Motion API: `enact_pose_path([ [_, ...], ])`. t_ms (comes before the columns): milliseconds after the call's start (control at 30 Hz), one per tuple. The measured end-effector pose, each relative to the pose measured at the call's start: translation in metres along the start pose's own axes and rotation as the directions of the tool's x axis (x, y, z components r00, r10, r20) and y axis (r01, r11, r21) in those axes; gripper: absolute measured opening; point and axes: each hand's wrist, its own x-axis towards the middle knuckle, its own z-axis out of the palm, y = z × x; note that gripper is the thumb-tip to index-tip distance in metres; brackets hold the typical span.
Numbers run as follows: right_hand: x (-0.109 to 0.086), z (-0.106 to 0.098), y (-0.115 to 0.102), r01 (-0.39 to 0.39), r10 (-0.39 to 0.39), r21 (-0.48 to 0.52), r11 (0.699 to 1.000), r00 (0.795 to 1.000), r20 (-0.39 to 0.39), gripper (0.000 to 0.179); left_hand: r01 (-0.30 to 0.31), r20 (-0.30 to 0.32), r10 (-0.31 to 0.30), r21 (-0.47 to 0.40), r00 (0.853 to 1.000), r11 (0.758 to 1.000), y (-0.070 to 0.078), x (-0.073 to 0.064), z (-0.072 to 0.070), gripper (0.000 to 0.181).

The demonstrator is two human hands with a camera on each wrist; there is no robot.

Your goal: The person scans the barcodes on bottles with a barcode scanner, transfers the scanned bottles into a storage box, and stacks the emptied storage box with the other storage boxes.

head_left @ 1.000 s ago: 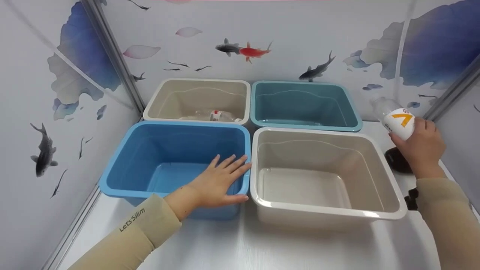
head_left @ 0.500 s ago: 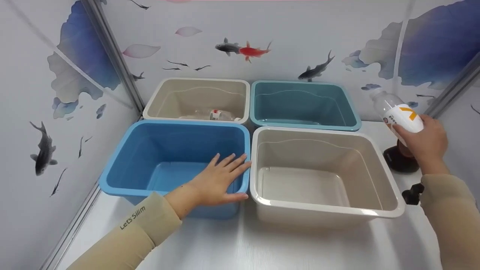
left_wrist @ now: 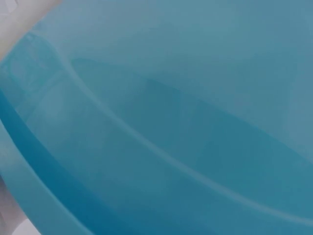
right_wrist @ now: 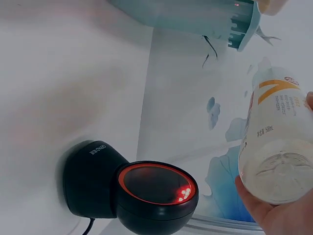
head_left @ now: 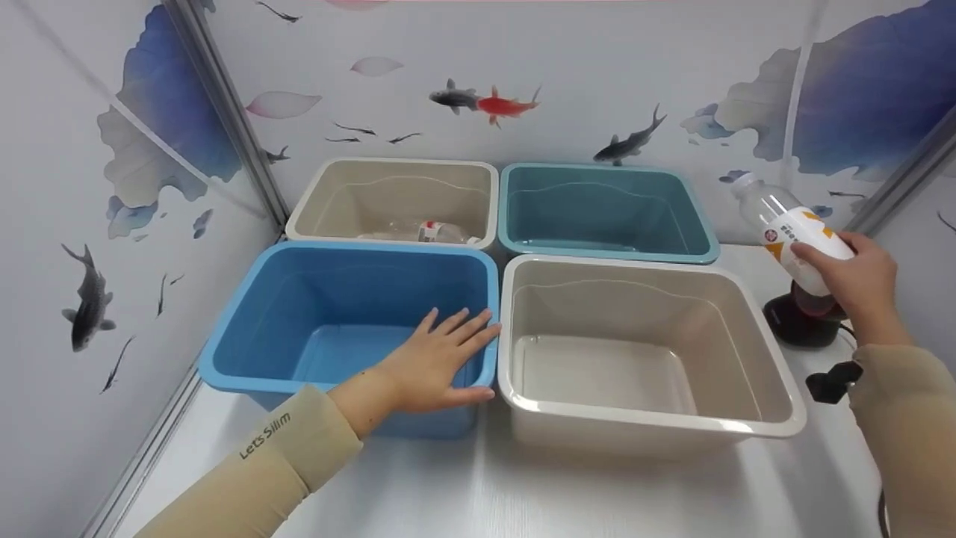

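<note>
My left hand lies with spread, straight fingers at the right side of the blue tub, thumb outside the rim. My right hand grips a clear plastic bottle with a white and orange label, tilted with its white cap up and to the left. In the right wrist view, the bottle shows its base, and fingers hold it from below. Under it stands a black desktop barcode scanner; its round window glows red in the right wrist view. Blue tub wall fills the left wrist view.
A beige tub stands front right, a teal tub behind it. The back left beige tub contains a clear bottle with a red and white label. A black object lies near my right sleeve. Printed walls enclose the table.
My right hand has shifted slightly right, turning the bottle so its label faces differently and its cap shows. More of the scanner is visible. My left hand has stayed put.
</note>
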Motion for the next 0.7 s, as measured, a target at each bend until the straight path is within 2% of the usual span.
enact_pose_path([
  [367,0.003,-0.008,-0.008,0.102,-0.100,-0.032,0.994,0.994,0.041,0.084,0.003,0.005,-0.003,-0.012,1.000,1.000,0.000,0.000,0.000,0.080],
  [700,-0.001,-0.011,-0.030,0.182,-0.183,0.026,0.983,0.979,0.090,0.080,-0.007,-0.001,0.007,-0.005,1.000,1.000,-0.001,0.001,0.000,0.079],
])
